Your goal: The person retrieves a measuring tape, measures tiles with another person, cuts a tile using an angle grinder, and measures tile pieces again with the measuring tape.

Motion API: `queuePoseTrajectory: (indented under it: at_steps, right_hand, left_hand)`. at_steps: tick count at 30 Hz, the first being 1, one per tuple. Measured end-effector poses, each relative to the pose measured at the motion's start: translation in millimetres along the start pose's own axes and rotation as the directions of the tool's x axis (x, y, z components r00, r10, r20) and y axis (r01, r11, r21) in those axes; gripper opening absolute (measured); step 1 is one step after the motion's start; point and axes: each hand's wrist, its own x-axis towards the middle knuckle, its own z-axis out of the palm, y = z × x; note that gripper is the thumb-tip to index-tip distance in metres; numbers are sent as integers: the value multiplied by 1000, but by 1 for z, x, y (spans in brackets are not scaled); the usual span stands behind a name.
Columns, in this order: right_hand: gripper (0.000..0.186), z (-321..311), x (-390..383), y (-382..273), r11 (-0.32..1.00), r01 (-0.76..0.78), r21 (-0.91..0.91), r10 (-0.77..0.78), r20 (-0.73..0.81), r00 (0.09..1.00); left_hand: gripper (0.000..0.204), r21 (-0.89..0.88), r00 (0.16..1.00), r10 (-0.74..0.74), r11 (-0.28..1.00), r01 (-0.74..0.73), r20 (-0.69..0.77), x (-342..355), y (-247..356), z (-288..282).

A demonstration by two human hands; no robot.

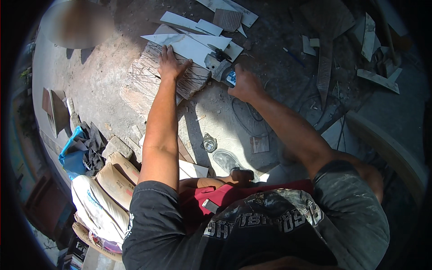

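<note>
A pointed white tile piece (180,47) lies across a stack of scored, worn slabs (146,76). My left hand (171,65) rests on the tile's near edge, fingers spread and pressed flat. At the tile's right side, my right hand (246,84) is wrapped round the body of an angle grinder (219,66). The grinder's dark disc (219,53) is over or against the tile's right part; whether it touches cannot be made out. Further white tile offcuts (177,20) lie just beyond.
A cable (245,112) loops on the dusty floor beneath my right forearm. Broken tile pieces (378,81) and a blue pen-like stick (292,56) lie to the right. Filled sacks (96,200) and a blue bag (74,157) are at left. A small round glass-like object (209,143) stands near my foot.
</note>
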Motion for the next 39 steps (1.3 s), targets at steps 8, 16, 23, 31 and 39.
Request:
queuePoseTrajectory:
  at_steps: [8, 16, 23, 31, 39]
  right_hand:
    - [78, 5, -30, 27, 994, -107, 38, 110, -69, 992]
    - [92, -13, -42, 27, 962, -257, 87, 265, -91, 960]
    - [84, -15, -7, 8, 992, -93, 81, 107, -199, 974]
    - [69, -23, 60, -74, 998, 48, 40, -43, -134, 990]
    - [67, -13, 97, -111, 998, 52, 45, -50, -45, 998]
  left_hand:
    - [107, 7, 1000, -3, 1000, 3, -29, -2, -1, -2]
    - [106, 19, 998, -56, 998, 56, -2, -4, 3, -9]
    - [103, 13, 998, -67, 998, 66, 12, -2, 5, -5]
    - [105, 22, 998, -55, 998, 54, 16, -2, 2, -8]
    - [96, 38, 1000, -11, 999, 11, 14, 6, -7, 11]
